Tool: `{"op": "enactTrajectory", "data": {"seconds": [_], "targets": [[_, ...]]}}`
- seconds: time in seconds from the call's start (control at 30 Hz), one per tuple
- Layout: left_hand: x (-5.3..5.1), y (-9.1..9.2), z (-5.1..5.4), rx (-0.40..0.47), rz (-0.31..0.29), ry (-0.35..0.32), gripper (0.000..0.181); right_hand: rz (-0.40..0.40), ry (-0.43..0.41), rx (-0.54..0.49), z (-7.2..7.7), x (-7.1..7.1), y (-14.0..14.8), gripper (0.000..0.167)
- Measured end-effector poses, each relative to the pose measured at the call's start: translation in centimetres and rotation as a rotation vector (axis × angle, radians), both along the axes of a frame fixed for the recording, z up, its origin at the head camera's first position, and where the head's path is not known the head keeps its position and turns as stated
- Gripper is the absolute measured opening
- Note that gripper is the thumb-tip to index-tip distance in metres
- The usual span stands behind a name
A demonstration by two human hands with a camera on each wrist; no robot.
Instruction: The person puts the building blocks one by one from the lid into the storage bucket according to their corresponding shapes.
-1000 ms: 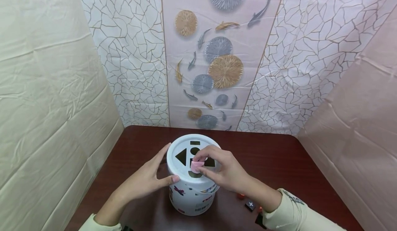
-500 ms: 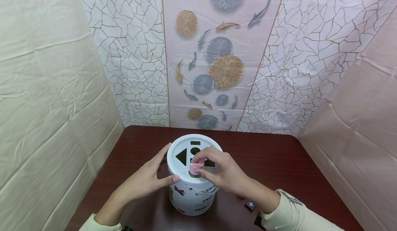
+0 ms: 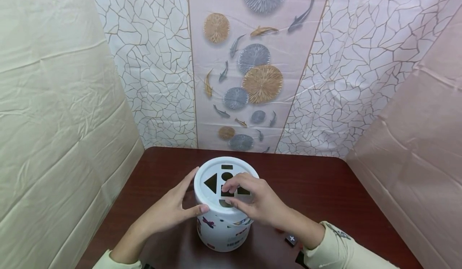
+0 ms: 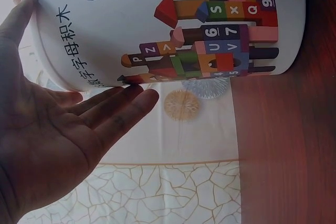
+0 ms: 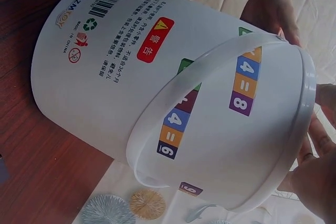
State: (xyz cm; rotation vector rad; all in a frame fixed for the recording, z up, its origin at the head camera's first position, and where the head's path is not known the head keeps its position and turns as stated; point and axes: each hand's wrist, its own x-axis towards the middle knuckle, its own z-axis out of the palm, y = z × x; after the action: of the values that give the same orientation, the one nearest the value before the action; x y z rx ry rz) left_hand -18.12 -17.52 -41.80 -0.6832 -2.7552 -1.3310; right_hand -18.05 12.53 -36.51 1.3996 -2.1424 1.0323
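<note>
My right hand (image 3: 261, 201) arches over the bucket (image 3: 223, 235) on the bench (image 3: 306, 185), fingers parted, seemingly empty; my left hand (image 3: 173, 207), spread, touches it; likely posting blocks; next probably calls for the dark block (image 3: 291, 240) right of the bucket.

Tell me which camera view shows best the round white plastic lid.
The head view: it shows the lid from above, holes included, partly behind the right hand. Both wrist views show only its rim.

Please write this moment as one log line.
left grip: touching bucket | right grip: above lid, visibly holding nothing | dark block: on table
</note>
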Motion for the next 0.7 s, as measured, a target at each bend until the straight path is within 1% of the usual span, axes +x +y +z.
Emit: {"op": "enactTrajectory", "data": {"seconds": [0.1,0.4,0.7], "targets": [[0.0,0.0,-0.1,-0.003,0.001,0.0,0.112,0.005,-0.002,-0.001,0.0,0.1,0.0,0.032],[0.0,0.0,0.0,-0.006,-0.005,0.025,0.112,-0.024,0.008,-0.002,0.2,0.2,0.4,0.035],[0.1,0.0,-0.1,-0.009,-0.002,0.024,0.113,-0.039,0.017,-0.03,0.4,0.5,1.3,0.035]]}}
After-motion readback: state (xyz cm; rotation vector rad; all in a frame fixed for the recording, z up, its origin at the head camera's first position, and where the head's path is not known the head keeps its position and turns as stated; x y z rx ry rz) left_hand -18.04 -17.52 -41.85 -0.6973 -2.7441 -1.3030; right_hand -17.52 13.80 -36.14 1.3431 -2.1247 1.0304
